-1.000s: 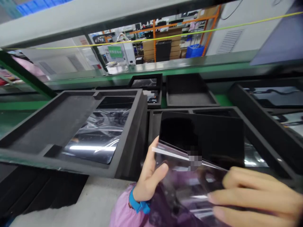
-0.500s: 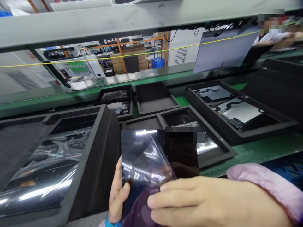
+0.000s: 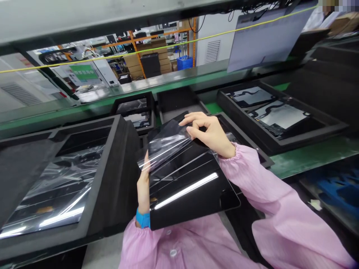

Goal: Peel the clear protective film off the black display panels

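While the left hand [image 3: 143, 188] holds the screen [image 3: 190, 209], the right hand [image 3: 211, 132], flat before, now pinches film [image 3: 168, 144], leaving screen below it seemingly bare.

Left tray [image 3: 123, 168] wall rises just beside the left hand [image 3: 143, 186], obstructing passage on that side. Grey beam [image 3: 112, 16] spans overhead. Access room noted over green bench strip [image 3: 297, 162], between right tray [image 3: 305, 139] and right sleeve [image 3: 283, 203]

Two bare hands [image 3: 144, 186] [image 3: 214, 134] hold one glossy black rectangular panel [image 3: 193, 200] and one clear plastic film [image 3: 166, 144]; one blue wristband [image 3: 144, 219] shows
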`<action>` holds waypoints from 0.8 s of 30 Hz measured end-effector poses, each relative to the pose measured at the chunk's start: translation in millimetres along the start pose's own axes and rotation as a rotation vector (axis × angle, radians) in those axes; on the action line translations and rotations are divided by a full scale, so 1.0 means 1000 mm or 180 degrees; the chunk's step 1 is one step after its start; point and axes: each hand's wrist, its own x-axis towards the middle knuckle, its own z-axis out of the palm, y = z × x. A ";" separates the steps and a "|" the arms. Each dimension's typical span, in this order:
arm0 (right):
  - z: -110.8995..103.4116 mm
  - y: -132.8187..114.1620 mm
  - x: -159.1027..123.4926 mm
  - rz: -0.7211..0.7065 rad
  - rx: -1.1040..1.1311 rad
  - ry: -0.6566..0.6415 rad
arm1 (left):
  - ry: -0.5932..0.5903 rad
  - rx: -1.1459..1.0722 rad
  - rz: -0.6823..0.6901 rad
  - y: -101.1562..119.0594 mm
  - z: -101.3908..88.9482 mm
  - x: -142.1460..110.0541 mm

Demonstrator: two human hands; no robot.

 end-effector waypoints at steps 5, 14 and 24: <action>0.003 -0.005 0.002 0.0273 0.0343 0.0091 | 0.0256 -0.0095 -0.0110 0.010 0.000 -0.005; 0.000 -0.010 -0.003 0.0334 0.0278 0.0167 | 0.0518 -0.0388 -0.0382 0.035 0.011 -0.012; -0.011 0.016 -0.015 0.1579 0.0310 0.0141 | 0.0399 -0.1579 -0.0422 0.075 0.032 -0.023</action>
